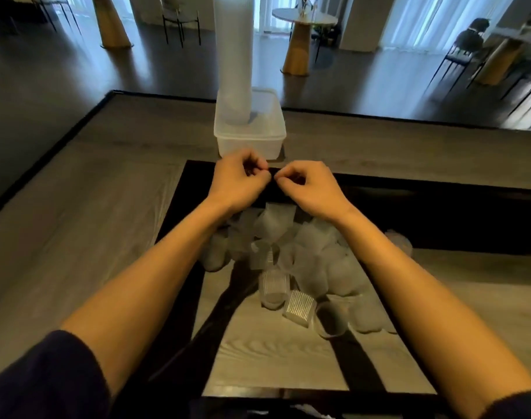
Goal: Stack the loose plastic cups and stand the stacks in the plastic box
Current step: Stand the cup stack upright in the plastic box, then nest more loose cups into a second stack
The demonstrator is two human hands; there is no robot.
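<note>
From the head view, the left hand point(238, 179) and right hand point(308, 189) are curled into loose fists, fingertips nearly touching; whether they pinch anything cannot be told. One tall cup stack point(234, 55), top cut off, stands in the plastic box point(252, 140). Loose cups point(288, 261) lie heaped beneath the wrists, too blurred and overlapping to count.

Just beyond the curled left hand point(241, 179) and right hand point(308, 189) stands the plastic box point(249, 140), its tall cup stack point(234, 55) blocking the left half; the right half lies open. Loose cups point(288, 255) crowd beneath the wrists.
</note>
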